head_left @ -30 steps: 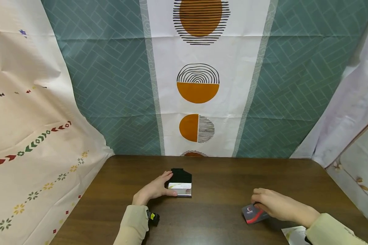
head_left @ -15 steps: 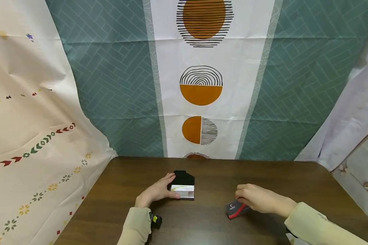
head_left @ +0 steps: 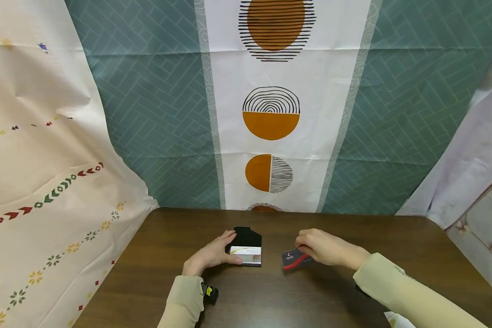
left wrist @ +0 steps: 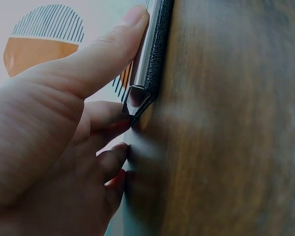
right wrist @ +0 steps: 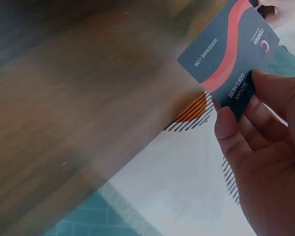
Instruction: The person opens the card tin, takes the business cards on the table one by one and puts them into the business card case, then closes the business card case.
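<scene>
A business card holder (head_left: 252, 259), silver in front with a black lid flipped back, lies on the table with a white card (head_left: 246, 250) in it. My left hand (head_left: 209, 256) grips its left side; the left wrist view puts the thumb on the metal edge (left wrist: 141, 59) and a fingertip at the lower corner. To the right, my right hand (head_left: 328, 248) pinches a dark grey business card (head_left: 293, 258) with a red wave. That card is tilted, held above the table, apart from the holder. Printed lettering shows on it in the right wrist view.
A white printed paper or card (head_left: 397, 320) lies at the lower right, partly hidden by the right sleeve. The brown wooden table (head_left: 270, 300) ends at a patterned curtain (head_left: 270, 132) behind. Pale cloth (head_left: 57, 182) hangs on the left.
My right hand has carried the grey card leftward and away from me, closer to the card holder. My left hand keeps its grip on the holder; the view has shifted slightly.
</scene>
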Motion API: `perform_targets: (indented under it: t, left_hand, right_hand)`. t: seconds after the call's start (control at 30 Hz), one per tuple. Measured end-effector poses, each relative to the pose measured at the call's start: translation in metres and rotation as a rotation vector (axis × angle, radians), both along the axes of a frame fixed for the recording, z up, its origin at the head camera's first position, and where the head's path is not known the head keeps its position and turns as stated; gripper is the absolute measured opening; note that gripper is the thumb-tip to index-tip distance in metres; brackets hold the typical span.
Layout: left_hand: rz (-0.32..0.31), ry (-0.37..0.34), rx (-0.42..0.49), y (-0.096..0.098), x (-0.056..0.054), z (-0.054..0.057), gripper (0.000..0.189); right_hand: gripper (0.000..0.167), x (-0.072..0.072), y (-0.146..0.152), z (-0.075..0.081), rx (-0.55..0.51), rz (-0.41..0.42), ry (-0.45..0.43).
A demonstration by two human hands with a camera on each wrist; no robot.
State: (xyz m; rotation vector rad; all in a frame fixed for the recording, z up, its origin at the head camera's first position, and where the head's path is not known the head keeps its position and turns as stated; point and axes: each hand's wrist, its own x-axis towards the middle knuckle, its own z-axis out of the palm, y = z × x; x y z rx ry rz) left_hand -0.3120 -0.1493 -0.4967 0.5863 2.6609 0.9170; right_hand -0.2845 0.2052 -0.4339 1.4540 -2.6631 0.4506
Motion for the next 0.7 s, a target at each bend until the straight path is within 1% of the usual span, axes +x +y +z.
perform_targets:
  t: [0.1,0.2,0.33,0.4,0.53,0.7]
  left_hand:
    - [0.001,0.0,0.001,0.001,0.0,-0.001,0.097]
    - [-0.004,0.002,-0.001,0.001,0.0,-0.002,0.098]
    - [-0.005,0.001,0.001,0.003,0.001,-0.002,0.097]
    - [0.001,0.001,0.003,0.003,0.001,-0.002,0.097]
    - [0.009,0.002,-0.005,0.003,0.0,0.0,0.097]
    - [0.018,-0.004,-0.02,0.003,-0.001,0.001,0.097]
  right_hand:
    - [0.014,-0.005,-0.015,-0.003,0.026,-0.014,-0.003]
    - [0.01,-0.007,-0.031,-0.006,0.053,-0.013,-0.02]
    - [0.005,-0.01,-0.051,-0.005,0.067,-0.01,-0.031]
    - [0.005,-0.013,-0.058,-0.002,0.057,-0.016,-0.022]
    - [0.006,-0.022,-0.071,0.002,-0.004,-0.032,-0.014]
    - [0.007,-0.032,-0.083,-0.001,-0.058,-0.058,-0.039]
